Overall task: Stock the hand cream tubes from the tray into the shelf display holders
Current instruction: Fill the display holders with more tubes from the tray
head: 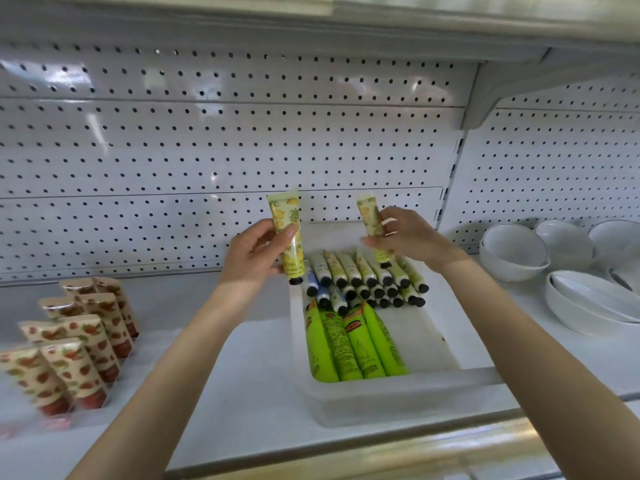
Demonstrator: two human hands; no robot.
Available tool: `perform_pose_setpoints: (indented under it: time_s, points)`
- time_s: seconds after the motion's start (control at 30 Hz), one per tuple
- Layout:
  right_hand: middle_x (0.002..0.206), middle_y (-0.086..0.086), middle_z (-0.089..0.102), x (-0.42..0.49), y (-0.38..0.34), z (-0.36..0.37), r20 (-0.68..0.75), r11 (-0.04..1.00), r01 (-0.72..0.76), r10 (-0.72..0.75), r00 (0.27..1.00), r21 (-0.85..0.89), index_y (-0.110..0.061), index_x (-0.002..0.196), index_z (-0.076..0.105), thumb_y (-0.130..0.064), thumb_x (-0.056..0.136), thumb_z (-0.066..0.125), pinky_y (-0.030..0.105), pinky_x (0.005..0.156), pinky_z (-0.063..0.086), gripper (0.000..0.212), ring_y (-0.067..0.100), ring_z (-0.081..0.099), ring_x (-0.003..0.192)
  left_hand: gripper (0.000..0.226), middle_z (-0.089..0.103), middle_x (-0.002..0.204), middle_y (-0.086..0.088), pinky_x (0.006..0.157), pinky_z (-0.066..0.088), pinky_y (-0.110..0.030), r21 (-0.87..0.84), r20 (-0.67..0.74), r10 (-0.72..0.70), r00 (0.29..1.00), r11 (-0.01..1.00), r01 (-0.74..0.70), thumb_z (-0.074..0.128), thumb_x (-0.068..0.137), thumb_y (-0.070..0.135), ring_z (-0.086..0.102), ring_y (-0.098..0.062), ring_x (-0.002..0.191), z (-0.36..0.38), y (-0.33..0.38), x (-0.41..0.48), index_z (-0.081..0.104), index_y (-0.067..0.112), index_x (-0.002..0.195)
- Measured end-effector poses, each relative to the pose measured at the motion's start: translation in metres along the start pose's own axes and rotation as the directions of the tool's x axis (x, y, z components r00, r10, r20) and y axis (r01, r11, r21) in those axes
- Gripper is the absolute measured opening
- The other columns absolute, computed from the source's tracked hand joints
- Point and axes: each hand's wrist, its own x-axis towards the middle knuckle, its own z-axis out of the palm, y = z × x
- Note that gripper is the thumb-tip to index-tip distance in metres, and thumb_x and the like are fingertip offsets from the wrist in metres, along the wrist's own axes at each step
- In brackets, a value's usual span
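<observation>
The left hand point(258, 251) is pinching a yellow tube point(286, 233) and the right hand point(407, 237) is gripping a 2nd yellow tube point(371, 216), both upright, cap down, near the far end of the tray point(398, 398). The tray is sitting on the shelf point(242, 358) w/ more tubes point(367, 282) lying inside. Red-print tubes point(79, 341) are standing at the left.

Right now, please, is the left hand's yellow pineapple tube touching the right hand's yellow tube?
Apart: head view shows white pegboard between the left hand's tube and the right hand's tube.
</observation>
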Motion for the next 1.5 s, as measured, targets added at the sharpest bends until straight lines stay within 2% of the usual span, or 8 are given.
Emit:
perform_pose_setpoints:
  time_s: [0.1, 0.3, 0.47, 0.57, 0.83, 1.13, 1.33, 1.5]
  points:
    - [0.101, 0.005, 0.068, -0.012, -0.026, 0.006, 0.066, 0.985, 0.052, -0.064, 0.996, 0.165, -0.019, 0.108, 0.056, -0.028, 0.082, 0.070, 0.022, 0.068, 0.047, 0.030, 0.016, 0.063, 0.086, 0.005, 0.063, 0.082, 0.000, 0.064, 0.058, -0.026, 0.039, -0.050, 0.013, 0.999, 0.999, -0.011, 0.058, 0.089, 0.018, 0.063, -0.003, 0.068, -0.010, 0.008, -0.009, 0.063, 0.019, 0.089]
    - [0.102, 0.001, 0.069, -0.037, -0.067, 0.027, 0.186, 0.973, 0.149, -0.182, 0.966, 0.174, -0.031, 0.095, 0.061, -0.037, 0.087, 0.060, 0.028, 0.080, 0.049, 0.010, 0.016, 0.062, 0.095, 0.005, 0.065, 0.079, -0.003, 0.055, 0.053, -0.018, 0.015, -0.190, 0.016, 0.982, 1.000, -0.013, 0.059, 0.088, 0.015, 0.064, -0.003, 0.063, -0.032, 0.017, -0.039, 0.062, 0.016, 0.092]
    - [0.088, -0.001, 0.065, -0.060, -0.089, 0.048, 0.269, 0.947, 0.142, -0.222, 0.937, 0.288, -0.016, 0.099, 0.058, -0.028, 0.088, 0.061, 0.012, 0.054, 0.047, 0.016, 0.000, 0.062, 0.067, 0.006, 0.066, 0.081, -0.002, 0.058, 0.055, -0.022, 0.023, -0.208, 0.031, 0.978, 0.999, -0.026, 0.060, 0.087, 0.016, 0.065, -0.005, 0.069, -0.050, 0.022, -0.062, 0.063, 0.017, 0.092]
    - [0.092, 0.004, 0.066, -0.072, -0.100, 0.059, 0.286, 0.938, 0.149, -0.243, 0.927, 0.314, -0.012, 0.106, 0.056, -0.023, 0.088, 0.063, 0.016, 0.057, 0.050, 0.023, 0.003, 0.063, 0.069, 0.010, 0.067, 0.085, -0.005, 0.058, 0.054, -0.023, 0.034, -0.209, 0.037, 0.977, 0.999, -0.031, 0.059, 0.088, 0.017, 0.066, -0.007, 0.073, -0.060, 0.029, -0.070, 0.063, 0.015, 0.097]
    - [0.102, 0.016, 0.067, -0.094, -0.128, 0.102, 0.188, 0.891, 0.156, -0.256, 0.948, 0.426, -0.018, 0.107, 0.059, -0.021, 0.084, 0.066, 0.024, 0.058, 0.054, 0.023, 0.012, 0.067, 0.077, 0.017, 0.071, 0.083, 0.002, 0.059, 0.054, -0.020, 0.084, -0.190, 0.079, 0.979, 0.994, -0.064, 0.063, 0.085, 0.022, 0.067, -0.007, 0.077, -0.109, 0.045, -0.090, 0.063, 0.019, 0.101]
    - [0.094, 0.003, 0.065, -0.114, -0.174, 0.174, 0.072, 0.883, 0.147, -0.199, 0.977, 0.446, -0.017, 0.103, 0.060, -0.016, 0.084, 0.066, 0.027, 0.062, 0.056, 0.020, 0.009, 0.066, 0.078, 0.013, 0.067, 0.094, -0.005, 0.054, 0.051, -0.017, 0.118, -0.078, 0.087, 0.993, 0.990, -0.077, 0.063, 0.083, 0.022, 0.064, -0.005, 0.073, -0.203, 0.063, -0.100, 0.065, 0.018, 0.096]
    - [0.102, 0.008, 0.067, -0.128, -0.200, 0.225, -0.035, 0.877, 0.190, -0.194, 0.980, 0.441, -0.020, 0.098, 0.063, -0.018, 0.081, 0.069, 0.031, 0.069, 0.059, 0.018, 0.015, 0.067, 0.083, 0.008, 0.070, 0.087, -0.003, 0.063, 0.058, -0.026, 0.140, -0.020, 0.085, 0.996, 0.987, -0.082, 0.064, 0.082, 0.020, 0.066, -0.007, 0.075, -0.260, 0.064, -0.108, 0.066, 0.019, 0.090]
    - [0.104, 0.012, 0.066, -0.132, -0.220, 0.243, -0.063, 0.885, 0.208, -0.199, 0.978, 0.416, -0.018, 0.104, 0.063, -0.024, 0.082, 0.066, 0.035, 0.073, 0.059, 0.023, 0.018, 0.067, 0.088, 0.009, 0.069, 0.083, 0.003, 0.060, 0.055, -0.019, 0.118, -0.006, 0.095, 0.995, 0.989, -0.093, 0.062, 0.083, 0.017, 0.065, -0.003, 0.074, -0.285, 0.067, -0.115, 0.066, 0.018, 0.091]
